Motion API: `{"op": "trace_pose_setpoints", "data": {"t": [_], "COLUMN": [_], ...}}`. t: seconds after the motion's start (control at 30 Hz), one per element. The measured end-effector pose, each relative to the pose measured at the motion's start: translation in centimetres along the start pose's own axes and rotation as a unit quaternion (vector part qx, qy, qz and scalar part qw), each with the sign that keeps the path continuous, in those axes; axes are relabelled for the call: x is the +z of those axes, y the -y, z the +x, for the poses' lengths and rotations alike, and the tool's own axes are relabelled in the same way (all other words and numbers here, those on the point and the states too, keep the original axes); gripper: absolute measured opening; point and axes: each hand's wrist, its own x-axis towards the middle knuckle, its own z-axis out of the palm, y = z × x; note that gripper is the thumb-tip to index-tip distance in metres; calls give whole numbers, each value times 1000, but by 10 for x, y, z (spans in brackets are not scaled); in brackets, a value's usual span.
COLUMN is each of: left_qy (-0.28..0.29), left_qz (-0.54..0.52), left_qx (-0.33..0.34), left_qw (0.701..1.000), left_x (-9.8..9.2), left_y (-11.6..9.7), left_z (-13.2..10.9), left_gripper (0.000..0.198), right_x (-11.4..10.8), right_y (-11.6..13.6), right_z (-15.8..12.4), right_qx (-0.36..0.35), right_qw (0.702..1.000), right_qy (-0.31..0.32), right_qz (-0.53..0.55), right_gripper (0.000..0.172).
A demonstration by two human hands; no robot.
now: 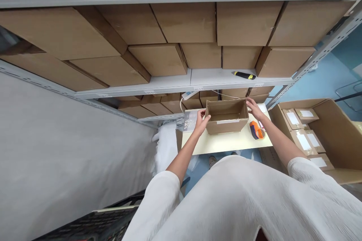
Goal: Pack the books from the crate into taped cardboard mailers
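Note:
An open cardboard box (227, 126) with a white strip on its near side is held between both hands over a pale yellow table (220, 146). My left hand (201, 121) grips its left end, the thumb over the rim. At the right end, my right hand (253, 107) holds the upper back corner, with its fingers partly hidden. The inside of the box shows no contents. An orange and dark blue tape dispenser (256, 130) lies on the table near my right forearm.
Shelves (175, 83) full of closed cartons (183, 22) stand ahead, with a black and yellow cutter (243, 75) on the ledge. A large carton (336, 135) at the right holds several small labelled boxes (303, 140). A black crate (104, 222) is at the lower left.

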Motion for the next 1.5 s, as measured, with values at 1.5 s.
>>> {"op": "trace_pose_setpoints", "data": {"t": [1.5], "left_qy": [38], "left_qz": [173], "left_qx": [37], "left_qw": [984], "left_x": [34], "left_y": [23], "left_z": [23], "left_gripper": [65], "right_x": [33], "right_y": [-42], "right_z": [-18], "right_qx": [-70], "right_qw": [978], "right_qy": [0], "right_qz": [-196], "right_gripper": [75]}}
